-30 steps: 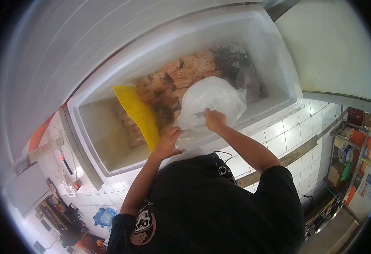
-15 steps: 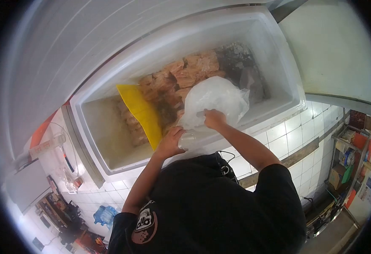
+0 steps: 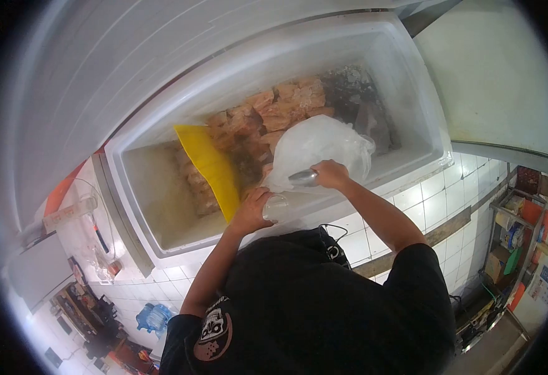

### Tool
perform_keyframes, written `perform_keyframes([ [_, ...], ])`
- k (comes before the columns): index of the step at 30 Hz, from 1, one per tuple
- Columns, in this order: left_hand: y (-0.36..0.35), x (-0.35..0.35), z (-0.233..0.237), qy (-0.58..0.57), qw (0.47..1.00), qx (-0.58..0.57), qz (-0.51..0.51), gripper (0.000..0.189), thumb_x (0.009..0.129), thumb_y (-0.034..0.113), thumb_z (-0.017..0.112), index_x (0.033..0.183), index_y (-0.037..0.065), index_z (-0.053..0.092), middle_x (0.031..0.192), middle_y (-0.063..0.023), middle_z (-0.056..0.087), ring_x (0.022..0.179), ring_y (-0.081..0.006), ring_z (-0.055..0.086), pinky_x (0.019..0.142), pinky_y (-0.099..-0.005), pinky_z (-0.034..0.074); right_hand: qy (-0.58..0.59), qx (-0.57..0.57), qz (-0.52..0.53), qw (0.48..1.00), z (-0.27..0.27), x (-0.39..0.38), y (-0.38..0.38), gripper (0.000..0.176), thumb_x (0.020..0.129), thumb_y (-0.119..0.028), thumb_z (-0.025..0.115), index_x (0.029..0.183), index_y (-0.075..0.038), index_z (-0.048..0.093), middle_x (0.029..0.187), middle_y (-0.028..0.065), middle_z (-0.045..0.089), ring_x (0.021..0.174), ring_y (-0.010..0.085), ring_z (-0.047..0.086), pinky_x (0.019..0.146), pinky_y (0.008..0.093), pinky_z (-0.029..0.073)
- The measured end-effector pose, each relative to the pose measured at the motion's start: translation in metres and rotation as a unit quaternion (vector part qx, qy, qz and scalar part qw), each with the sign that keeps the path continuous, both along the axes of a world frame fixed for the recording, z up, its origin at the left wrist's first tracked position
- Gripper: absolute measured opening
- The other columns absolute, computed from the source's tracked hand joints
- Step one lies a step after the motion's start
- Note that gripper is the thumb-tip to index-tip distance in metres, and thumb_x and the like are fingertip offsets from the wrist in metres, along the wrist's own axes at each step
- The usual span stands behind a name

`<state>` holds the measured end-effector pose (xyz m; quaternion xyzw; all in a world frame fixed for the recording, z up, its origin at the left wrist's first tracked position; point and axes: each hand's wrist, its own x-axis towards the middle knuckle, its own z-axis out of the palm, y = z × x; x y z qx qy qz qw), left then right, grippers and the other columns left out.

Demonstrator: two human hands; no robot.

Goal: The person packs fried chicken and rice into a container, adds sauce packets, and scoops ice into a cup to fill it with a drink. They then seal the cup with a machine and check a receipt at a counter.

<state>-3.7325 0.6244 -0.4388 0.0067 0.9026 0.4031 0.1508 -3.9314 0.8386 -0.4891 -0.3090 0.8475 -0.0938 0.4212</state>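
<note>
A white plastic bag (image 3: 318, 140) bulges over the front part of an open chest freezer (image 3: 155, 240). My right hand (image 3: 332, 174) is closed on a metal scoop (image 3: 303, 178), which lies against the bag's near side. My left hand (image 3: 251, 211) is wrapped round a clear cup (image 3: 276, 208) at the freezer's front edge, to the left of the scoop. Beyond the bag, wrapped orange-brown packages (image 3: 280, 103) fill the freezer floor. A yellow sheet (image 3: 209, 169) stands slanted among them, left of the bag.
The raised freezer lid (image 3: 124, 56) fills the upper left. White tiles (image 3: 418, 206) run along the freezer's near side. A shelf with assorted items (image 3: 514, 231) stands at the right. Blue water bottles (image 3: 154, 317) are at the lower left.
My right hand has moved slightly right, away from the cup, and more of the scoop shows. My left hand and the cup have hardly moved.
</note>
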Motion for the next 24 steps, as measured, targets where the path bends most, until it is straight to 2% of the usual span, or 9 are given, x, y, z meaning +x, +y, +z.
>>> perform_keyframes([
  [6,0.002,0.001,0.002,0.005,1.0,-0.005,0.013,0.072,0.056,0.021,0.084,0.12,0.006,0.054,0.124,-0.0146,0.049,0.118,-0.034,0.047,0.103,-0.0405,0.039,0.068,-0.061,-0.153,0.984,0.013,0.01,-0.008,0.043,0.084,-0.016,0.054,0.127,-0.022,0.054,0.102,0.0163,0.066,0.096,0.037,0.061,0.082,0.0487,0.048],
  [8,0.0,0.001,0.004,0.008,1.0,-0.019,0.017,0.072,0.056,0.021,0.083,0.12,0.005,0.054,0.124,-0.0151,0.049,0.118,-0.0342,0.047,0.103,-0.0406,0.038,0.164,-0.222,-0.293,0.915,0.014,0.037,-0.011,0.048,0.085,-0.017,0.056,0.132,-0.019,0.047,0.099,0.018,0.065,0.094,0.0391,0.061,0.08,0.05,0.048],
  [9,-0.001,-0.001,0.005,0.015,0.999,-0.032,0.019,0.071,0.056,0.022,0.083,0.119,0.005,0.054,0.124,-0.0156,0.049,0.119,-0.0344,0.046,0.103,-0.0406,0.038,0.165,-0.223,-0.293,0.915,0.002,0.055,-0.01,0.048,0.085,-0.017,0.056,0.132,-0.019,0.047,0.099,0.018,0.065,0.094,0.0391,0.061,0.08,0.05,0.048],
  [11,-0.003,-0.002,-0.001,0.02,0.999,-0.036,0.005,0.071,0.056,0.021,0.083,0.119,0.004,0.054,0.124,-0.016,0.049,0.119,-0.0346,0.046,0.103,-0.0407,0.038,0.031,-0.017,-0.165,0.986,-0.033,0.084,-0.003,0.049,0.084,-0.013,0.059,0.131,-0.015,0.048,0.097,0.0164,0.064,0.092,0.0386,0.061,0.078,0.0496,0.048],
  [15,-0.007,0.009,-0.02,0.033,0.998,-0.041,0.014,0.071,0.056,0.02,0.083,0.118,0.002,0.054,0.123,-0.0167,0.049,0.119,-0.035,0.046,0.103,-0.0411,0.038,-0.004,-0.076,-0.132,0.988,-0.01,0.074,0.002,0.048,0.086,-0.014,0.059,0.133,-0.016,0.047,0.096,0.0159,0.063,0.089,0.0382,0.06,0.076,0.0487,0.048],
  [19,-0.01,-0.002,-0.005,0.018,0.999,-0.031,0.031,0.071,0.056,0.02,0.083,0.118,0.001,0.054,0.123,-0.0169,0.049,0.119,-0.0353,0.046,0.103,-0.0411,0.038,0.122,-0.256,-0.301,0.91,0.02,0.068,-0.007,0.047,0.09,-0.016,0.054,0.135,-0.024,0.045,0.097,0.0132,0.061,0.086,0.0361,0.06,0.075,0.0476,0.048],
  [21,-0.011,-0.005,-0.003,0.01,1.0,-0.013,0.021,0.072,0.055,0.018,0.083,0.118,0.001,0.053,0.123,-0.0171,0.049,0.119,-0.0357,0.046,0.102,-0.0412,0.039,0.085,-0.111,-0.061,0.988,-0.038,0.088,0.007,0.053,0.089,-0.012,0.054,0.138,-0.026,0.042,0.099,0.0119,0.06,0.088,0.0355,0.06,0.076,0.0467,0.048],
  [23,-0.012,-0.002,-0.012,0.008,1.0,-0.024,0.014,0.072,0.055,0.017,0.083,0.118,0.001,0.053,0.123,-0.0169,0.049,0.118,-0.0359,0.046,0.102,-0.0411,0.039,0.031,-0.121,-0.022,0.992,-0.05,0.089,0.012,0.055,0.09,-0.012,0.052,0.14,-0.028,0.04,0.098,0.0121,0.06,0.089,0.0357,0.059,0.077,0.0459,0.049],
  [24,-0.013,0.001,-0.016,0.003,0.999,-0.034,0.008,0.072,0.054,0.017,0.083,0.118,0.001,0.053,0.123,-0.0168,0.049,0.118,-0.036,0.046,0.102,-0.0411,0.039,0.044,-0.145,-0.09,0.984,-0.032,0.084,0.007,0.054,0.09,-0.012,0.051,0.141,-0.028,0.04,0.098,0.0125,0.06,0.09,0.0354,0.059,0.077,0.0458,0.049],
])
